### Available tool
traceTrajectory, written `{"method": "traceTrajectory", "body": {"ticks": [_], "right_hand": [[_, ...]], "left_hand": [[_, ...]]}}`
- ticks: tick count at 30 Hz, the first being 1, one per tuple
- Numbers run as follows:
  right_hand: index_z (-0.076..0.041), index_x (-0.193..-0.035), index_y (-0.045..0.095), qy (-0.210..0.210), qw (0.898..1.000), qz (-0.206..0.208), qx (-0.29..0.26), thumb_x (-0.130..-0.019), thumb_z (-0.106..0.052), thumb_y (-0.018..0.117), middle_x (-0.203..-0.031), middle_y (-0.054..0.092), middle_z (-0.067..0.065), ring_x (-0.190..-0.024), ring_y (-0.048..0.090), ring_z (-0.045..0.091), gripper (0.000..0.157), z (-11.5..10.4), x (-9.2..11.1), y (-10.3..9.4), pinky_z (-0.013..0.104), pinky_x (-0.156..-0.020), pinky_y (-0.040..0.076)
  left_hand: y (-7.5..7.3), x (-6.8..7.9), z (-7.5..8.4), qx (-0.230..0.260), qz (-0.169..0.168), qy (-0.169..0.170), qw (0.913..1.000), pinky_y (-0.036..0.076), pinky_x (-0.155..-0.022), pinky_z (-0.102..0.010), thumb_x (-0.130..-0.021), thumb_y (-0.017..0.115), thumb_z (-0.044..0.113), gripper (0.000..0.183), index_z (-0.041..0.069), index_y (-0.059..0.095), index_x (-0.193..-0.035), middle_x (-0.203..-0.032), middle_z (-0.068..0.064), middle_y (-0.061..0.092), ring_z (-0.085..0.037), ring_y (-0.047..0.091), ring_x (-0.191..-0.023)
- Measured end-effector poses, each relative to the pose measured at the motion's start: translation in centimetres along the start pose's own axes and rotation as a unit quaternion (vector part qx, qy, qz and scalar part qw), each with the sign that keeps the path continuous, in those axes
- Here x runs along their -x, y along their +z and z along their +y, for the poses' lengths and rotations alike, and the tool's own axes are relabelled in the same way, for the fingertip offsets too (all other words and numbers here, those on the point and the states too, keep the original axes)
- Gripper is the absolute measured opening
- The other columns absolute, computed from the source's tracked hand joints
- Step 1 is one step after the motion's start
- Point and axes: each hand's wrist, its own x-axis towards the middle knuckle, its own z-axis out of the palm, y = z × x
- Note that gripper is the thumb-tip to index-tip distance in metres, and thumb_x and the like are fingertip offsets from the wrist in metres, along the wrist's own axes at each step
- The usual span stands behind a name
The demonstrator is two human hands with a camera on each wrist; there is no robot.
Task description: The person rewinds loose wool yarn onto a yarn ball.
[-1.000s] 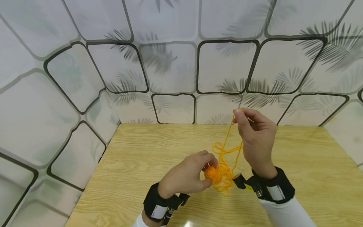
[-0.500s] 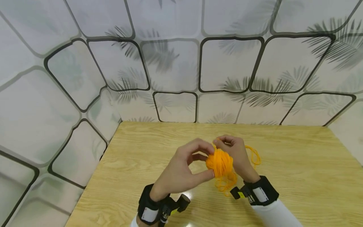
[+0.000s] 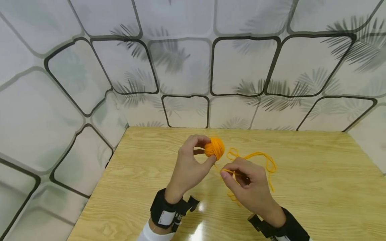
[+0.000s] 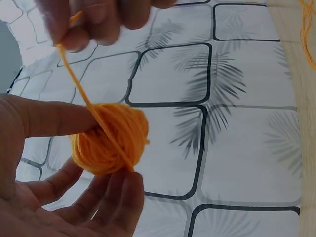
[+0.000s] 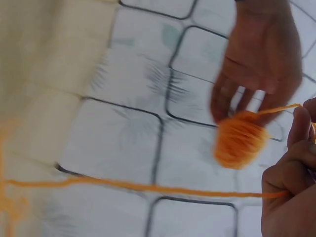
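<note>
A small ball of orange yarn (image 3: 216,148) is held between the thumb and fingers of my left hand (image 3: 190,164), raised over the table. The left wrist view shows the thumb across one side of the yarn ball (image 4: 111,140) and the fingertips on the other. Lower and to the right, my right hand (image 3: 248,184) pinches the strand between thumb and index finger. From that pinch a short taut length of yarn (image 5: 279,108) runs to the ball. Another length of yarn (image 5: 148,187) trails from the right hand's curled fingers toward the table.
Loose yarn (image 3: 259,154) lies in loops on the wooden table (image 3: 144,157) behind and beside the right hand. A wall covering (image 3: 187,67) with dark outlines and leaf prints rises behind the table and along its left side.
The left hand first lifted the ball off the table, then carried it left and away. The right hand came down from high up, passed behind the ball, and is now nearer, still pinching the strand.
</note>
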Motion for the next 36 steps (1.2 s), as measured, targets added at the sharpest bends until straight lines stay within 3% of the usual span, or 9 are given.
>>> {"method": "traceTrajectory", "body": {"ticks": [4,9,15,20,25,29,34,36], "right_hand": [[-0.01,-0.088,0.064,-0.025,0.999,0.028,0.027,-0.072,0.014,0.062,-0.067,0.047,-0.007,-0.05,0.026,-0.005,0.029,-1.0,-2.0,-1.0,0.013,-0.039,0.022],[-0.005,-0.086,0.064,-0.033,0.997,0.058,0.049,-0.073,0.014,0.06,-0.068,0.05,-0.003,-0.049,0.027,-0.003,0.023,-1.8,-3.8,-2.2,0.015,-0.039,0.022],[0.007,-0.085,0.062,-0.044,0.992,0.113,-0.03,-0.075,0.016,0.056,-0.07,0.056,0.008,-0.049,0.037,0.003,0.014,-2.0,-6.0,-3.1,0.019,-0.04,0.028],[0.014,-0.08,0.06,-0.037,0.979,0.19,-0.067,-0.076,0.011,0.059,-0.069,0.057,0.012,-0.05,0.042,0.009,0.005,-0.3,-8.2,-4.4,0.02,-0.044,0.031],[0.016,-0.082,0.059,0.027,0.967,0.224,-0.115,-0.08,0.001,0.064,-0.067,0.056,0.014,-0.043,0.031,0.01,0.017,3.6,-9.9,-6.1,0.022,-0.042,0.021],[0.013,-0.087,0.061,0.117,0.964,0.201,-0.131,-0.082,-0.009,0.065,-0.067,0.055,0.011,-0.04,0.018,0.011,0.023,7.1,-9.6,-6.2,0.024,-0.041,0.014],[0.004,-0.087,0.064,0.233,0.955,0.173,-0.06,-0.084,-0.021,0.066,-0.069,0.057,0.008,-0.042,0.026,0.015,0.025,10.7,-6.9,-4.6,0.026,-0.04,0.02],[0.0,-0.086,0.065,0.264,0.952,0.153,-0.021,-0.084,-0.026,0.066,-0.072,0.058,0.008,-0.048,0.039,0.018,0.027,11.6,-5.5,-3.6,0.025,-0.042,0.028]], "left_hand": [[-0.1,0.3,-0.5,-0.004,-0.075,-0.016,0.9971,0.049,-0.076,-0.026,-0.078,0.069,0.013,0.033,0.015,0.054,-0.108,-0.104,0.005,0.053,-0.012,0.053,-0.093],[-0.2,0.4,-0.6,-0.022,-0.13,-0.036,0.9906,0.049,-0.075,-0.025,-0.079,0.068,0.014,0.03,0.014,0.054,-0.105,-0.1,0.004,0.052,-0.013,0.053,-0.09],[0.0,0.4,-1.0,-0.046,-0.195,-0.04,0.9788,0.047,-0.074,-0.021,-0.078,0.068,0.014,0.028,0.014,0.054,-0.102,-0.097,0.004,0.053,-0.011,0.054,-0.086],[0.3,0.5,-1.1,-0.047,-0.227,-0.035,0.9722,0.047,-0.074,-0.02,-0.078,0.068,0.015,0.027,0.016,0.054,-0.101,-0.095,0.006,0.053,-0.01,0.054,-0.084],[0.3,0.5,-0.8,-0.033,-0.241,-0.037,0.9694,0.047,-0.074,-0.02,-0.078,0.068,0.014,0.028,0.018,0.053,-0.102,-0.097,0.007,0.053,-0.008,0.054,-0.085],[0.1,0.7,-0.1,0.041,-0.259,-0.034,0.9644,0.048,-0.078,-0.023,-0.078,0.068,0.013,0.03,0.019,0.054,-0.104,-0.102,0.006,0.054,-0.009,0.056,-0.091],[-0.4,0.7,1.1,0.172,-0.251,-0.016,0.9526,0.049,-0.083,-0.033,-0.081,0.066,0.01,0.03,0.014,0.055,-0.109,-0.106,-0.001,0.055,-0.015,0.055,-0.097],[-0.7,0.6,1.6,0.225,-0.229,-0.001,0.947,0.049,-0.083,-0.038,-0.081,0.065,0.007,0.031,0.009,0.054,-0.11,-0.108,-0.007,0.054,-0.019,0.054,-0.099]]}}
